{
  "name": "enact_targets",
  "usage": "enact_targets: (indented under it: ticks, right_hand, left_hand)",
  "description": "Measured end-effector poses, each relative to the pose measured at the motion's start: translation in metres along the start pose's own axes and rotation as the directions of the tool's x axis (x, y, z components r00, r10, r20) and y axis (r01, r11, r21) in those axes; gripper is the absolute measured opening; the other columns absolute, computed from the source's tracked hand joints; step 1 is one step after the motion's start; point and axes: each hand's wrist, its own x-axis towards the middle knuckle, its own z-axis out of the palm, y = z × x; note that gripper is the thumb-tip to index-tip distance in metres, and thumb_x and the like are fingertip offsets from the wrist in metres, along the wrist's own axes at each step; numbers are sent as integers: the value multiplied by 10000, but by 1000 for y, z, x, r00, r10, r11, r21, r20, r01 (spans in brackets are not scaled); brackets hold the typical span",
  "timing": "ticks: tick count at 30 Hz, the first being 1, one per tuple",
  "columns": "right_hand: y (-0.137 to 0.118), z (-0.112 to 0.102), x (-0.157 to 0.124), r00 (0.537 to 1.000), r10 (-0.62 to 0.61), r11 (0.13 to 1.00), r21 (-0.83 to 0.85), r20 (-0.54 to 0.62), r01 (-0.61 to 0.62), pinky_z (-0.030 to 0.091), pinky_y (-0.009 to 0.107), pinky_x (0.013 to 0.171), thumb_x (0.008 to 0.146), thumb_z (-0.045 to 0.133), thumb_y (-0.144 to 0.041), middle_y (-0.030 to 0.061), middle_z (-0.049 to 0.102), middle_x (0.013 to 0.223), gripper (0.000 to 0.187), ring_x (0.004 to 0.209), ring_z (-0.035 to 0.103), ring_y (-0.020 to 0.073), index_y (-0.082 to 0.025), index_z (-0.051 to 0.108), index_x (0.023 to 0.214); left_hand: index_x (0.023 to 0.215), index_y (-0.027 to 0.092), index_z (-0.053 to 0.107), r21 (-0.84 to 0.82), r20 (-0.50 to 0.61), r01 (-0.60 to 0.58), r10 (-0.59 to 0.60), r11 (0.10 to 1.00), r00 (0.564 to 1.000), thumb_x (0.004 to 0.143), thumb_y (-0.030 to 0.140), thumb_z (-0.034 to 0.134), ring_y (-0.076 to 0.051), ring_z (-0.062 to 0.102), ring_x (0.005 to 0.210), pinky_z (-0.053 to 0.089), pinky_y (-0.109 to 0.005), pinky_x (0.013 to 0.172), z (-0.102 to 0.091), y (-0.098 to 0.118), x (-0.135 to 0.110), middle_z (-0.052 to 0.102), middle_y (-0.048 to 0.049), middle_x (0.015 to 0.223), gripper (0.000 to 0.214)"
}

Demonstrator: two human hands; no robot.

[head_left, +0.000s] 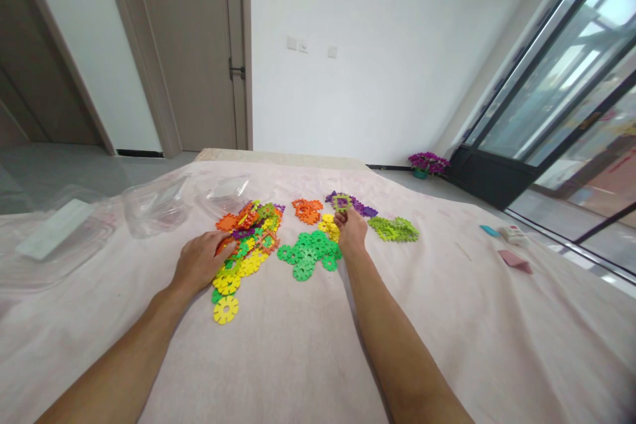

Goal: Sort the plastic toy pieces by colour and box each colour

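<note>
A mixed pile of flat plastic building pieces (256, 255) in yellow, green, orange and purple lies on the cloth. My left hand (201, 262) rests at the left side of that pile, thumb and forefinger apart, with orange pieces showing between them. Some fingertips are hidden. My right hand (352, 232) is closed on a yellow-green square building piece (348, 201), pinched by its near edge and raised in front of purple pieces (365, 209). Just left of this hand are yellow pieces (326, 228) and a heap of green discs (308, 252). To its right lies a yellow-green heap (395, 229).
Orange pieces (307, 211) form a small group at the middle back. Clear plastic containers (154, 209) stand at the left on the pink tablecloth (278, 358). A small white box (513, 234), a blue item (489, 230) and a pink scrap (515, 261) lie far right.
</note>
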Motion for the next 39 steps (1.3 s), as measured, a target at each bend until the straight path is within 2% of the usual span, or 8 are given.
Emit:
enact_targets:
  ticks: [5, 9, 17, 19, 23, 26, 29, 39]
  right_hand:
    - [-49, -44, 44, 962, -86, 931, 324, -260, 171, 556, 163, 577, 938, 504, -211, -41, 596, 643, 119, 576, 620, 71, -195, 553, 830]
    - [-58, -68, 57, 973, 52, 980, 197, -227, -6, 508, 118, 501, 905, 516, -144, -64, 570, 608, 166, 506, 574, 52, -205, 486, 754]
    - [9, -12, 2, 986, 84, 970, -238, 142, -48, 441, 176, 467, 724, 686, -146, -30, 649, 678, 218, 530, 561, 89, -168, 683, 940]
    - [23, 1, -21, 933, -61, 858, -458, 356, 231, 510, 243, 619, 773, 670, -229, 4, 699, 791, 217, 673, 624, 128, -169, 714, 978]
    - [35, 15, -68, 681, -90, 395, -602, 727, 694, 460, 353, 905, 875, 659, -345, 72, 728, 1016, 208, 999, 631, 213, -193, 751, 983]
    - [38, 21, -94, 566, 16, 106, -564, 824, 819, 418, 382, 920, 891, 660, -495, 106, 712, 1063, 317, 1069, 578, 262, -207, 758, 979]
    - [41, 24, -106, 554, 74, -13, -555, 829, 832, 410, 381, 878, 896, 634, -547, 120, 703, 1050, 366, 1055, 556, 275, -208, 752, 969]
    - [34, 29, -95, 621, -26, 307, -585, 783, 751, 403, 278, 725, 877, 670, -332, 26, 707, 825, 148, 800, 600, 170, -203, 740, 859]
  left_hand:
    - [1198, 219, 670, -1, 2, 3, -3, 1000, 1000, 967, 518, 351, -254, 615, 1183, 438, -380, 978, 0, 0, 0, 686, -74, 1278, 494]
    - [1190, 224, 671, 9, -1, 7, -7, 1000, 1000, 968, 522, 351, -253, 620, 1174, 443, -376, 969, 2, -2, 1, 687, -72, 1281, 490]
    - [1196, 221, 660, 14, -5, -10, 10, 1000, 1000, 973, 516, 345, -244, 615, 1177, 433, -369, 985, 4, -4, 1, 685, -73, 1277, 486]
    - [1195, 217, 663, 9, -6, -9, 9, 1000, 1000, 973, 520, 345, -250, 616, 1173, 434, -373, 982, 4, -4, 0, 687, -74, 1272, 492]
    - [1193, 228, 665, 6, -7, -3, 3, 1000, 1000, 972, 529, 350, -249, 613, 1180, 433, -368, 979, 3, -3, 1, 687, -70, 1273, 489]
    - [1186, 228, 667, 13, -15, -10, 10, 1000, 1000, 972, 523, 355, -244, 617, 1176, 432, -364, 981, 3, -3, 1, 690, -73, 1268, 480]
    - [1191, 222, 666, 20, -17, -7, 7, 1000, 1000, 968, 520, 364, -248, 622, 1165, 436, -367, 975, 4, -3, 1, 690, -77, 1269, 480]
    - [1193, 232, 668, 2, -11, -3, 3, 1000, 1000, 966, 530, 365, -249, 617, 1173, 439, -368, 974, 5, -4, 2, 689, -70, 1274, 482]
